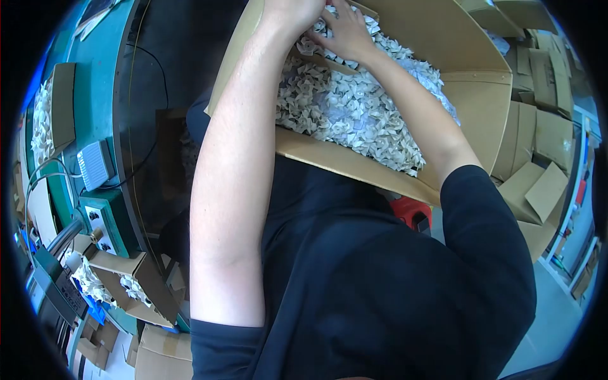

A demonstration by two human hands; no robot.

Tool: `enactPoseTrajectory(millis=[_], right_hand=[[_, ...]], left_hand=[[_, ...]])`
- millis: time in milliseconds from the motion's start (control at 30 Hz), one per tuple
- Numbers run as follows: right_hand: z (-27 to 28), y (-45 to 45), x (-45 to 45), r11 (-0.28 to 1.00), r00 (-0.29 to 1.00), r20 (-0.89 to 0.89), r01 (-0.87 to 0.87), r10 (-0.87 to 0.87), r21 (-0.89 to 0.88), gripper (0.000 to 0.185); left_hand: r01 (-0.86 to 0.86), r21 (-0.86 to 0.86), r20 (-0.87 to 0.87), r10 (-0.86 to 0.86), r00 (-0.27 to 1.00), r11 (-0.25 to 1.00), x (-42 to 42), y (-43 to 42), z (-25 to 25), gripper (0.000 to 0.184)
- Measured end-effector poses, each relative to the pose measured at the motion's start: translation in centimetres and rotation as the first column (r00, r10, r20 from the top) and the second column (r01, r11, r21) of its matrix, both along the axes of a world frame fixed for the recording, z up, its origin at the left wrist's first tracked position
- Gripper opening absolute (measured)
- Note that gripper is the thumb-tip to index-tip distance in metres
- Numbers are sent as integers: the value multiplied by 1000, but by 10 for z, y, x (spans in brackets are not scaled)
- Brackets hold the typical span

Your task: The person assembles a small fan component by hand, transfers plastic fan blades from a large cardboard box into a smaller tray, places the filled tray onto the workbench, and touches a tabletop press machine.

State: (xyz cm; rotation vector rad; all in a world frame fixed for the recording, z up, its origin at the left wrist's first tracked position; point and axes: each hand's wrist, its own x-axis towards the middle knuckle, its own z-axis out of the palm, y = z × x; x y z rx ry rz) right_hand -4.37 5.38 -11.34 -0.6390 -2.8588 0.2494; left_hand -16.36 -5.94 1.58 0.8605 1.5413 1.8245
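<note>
A large cardboard box [354, 155] stands in front of my body, holding a heap of small white folded-looking pieces [373, 114] whose exact kind I cannot make out. Both my arms reach into its far part. My left hand [296, 14] is at the top edge of the view; its fingers are cut off or hidden. Close beside it, my right hand [345, 33] lies over the pieces with thumb and fingers apart, and nothing shows in its grasp. Clear plastic film [425, 79] lies among the pieces, and a narrow cardboard strip [326, 61] sits near my right hand.
On the left is a green workbench [95, 54] with a small carton [63, 104] of similar pieces, a grey pedal-like block [95, 164] and a green control box [104, 221]. Another open carton [130, 288] sits lower left. Cardboard boxes [538, 136] are stacked at right.
</note>
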Motion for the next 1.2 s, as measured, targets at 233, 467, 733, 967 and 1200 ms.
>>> enactPoseTrajectory(millis=[233, 467, 733, 967, 1200], right_hand=[[12, 21, 14, 981, 951, -303, -117, 66, -154, 60], [-43, 106, -14, 875, 658, -695, -476, 290, -86, 46], [-29, 89, -55, 949, 953, -126, -290, 275, -122, 37], [-8, 75, -17, 875, 980, -96, -198, 173, -442, 40], [-5, 110, 6, 770, 903, -398, -135, -164, -623, 39]], left_hand=[[262, 178, 127, -286, 950, 949, 0, -13, -11, 52], [67, -930, -320, -887, 334, 361, -2, -6, -43, 37], [138, -949, -146, -782, 606, 284, -4, -6, -75, 37], [184, -941, -85, -722, 687, 286, -3, -6, -82, 36], [202, -927, -77, -687, 722, 316, -5, -6, -85, 65]])
